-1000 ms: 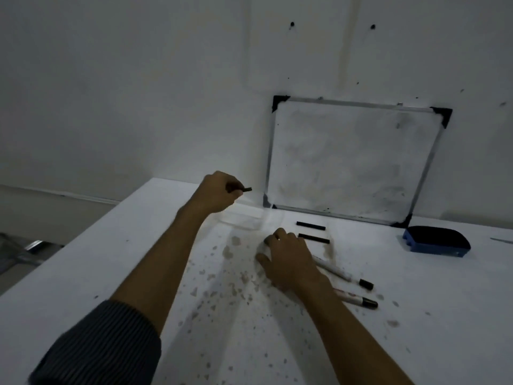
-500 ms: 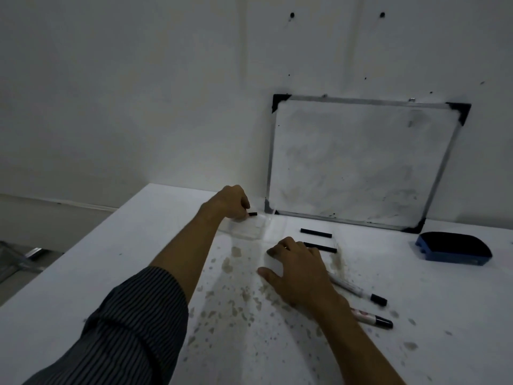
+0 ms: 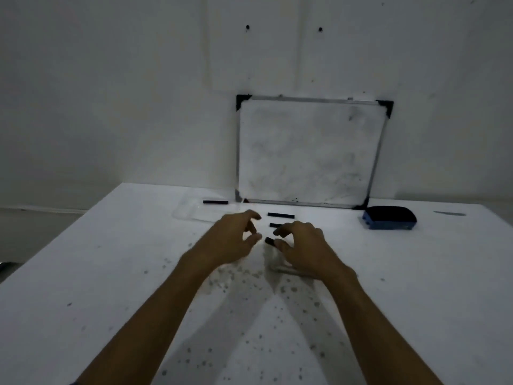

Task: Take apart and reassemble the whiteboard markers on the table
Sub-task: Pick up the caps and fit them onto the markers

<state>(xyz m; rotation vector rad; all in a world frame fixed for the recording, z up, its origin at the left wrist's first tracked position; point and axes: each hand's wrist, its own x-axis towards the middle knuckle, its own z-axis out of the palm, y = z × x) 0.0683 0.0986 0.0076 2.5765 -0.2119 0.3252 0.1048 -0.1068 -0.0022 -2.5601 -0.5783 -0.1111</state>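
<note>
White laminate, speckled with dark ink spots near the person, covers the desk (image 3: 111,273), which is pushed against a plain grey-white wall (image 3: 111,93) with two small dark holes high up. A small whiteboard (image 3: 305,154) with a metal frame and black corners leans upright on the wall at the back of the desk. Just right of it sits a blue eraser (image 3: 388,217). A clear plastic tray (image 3: 191,211) lies left of the board, with one black marker piece (image 3: 215,202) at its far edge. Two more black strips (image 3: 281,215) lie side by side beyond the hands. The left hand (image 3: 230,243) hovers with fingers apart, empty. The right hand (image 3: 302,248) pinches a black-tipped marker (image 3: 269,241) at the thumb, its body mostly hidden under the palm.
</note>
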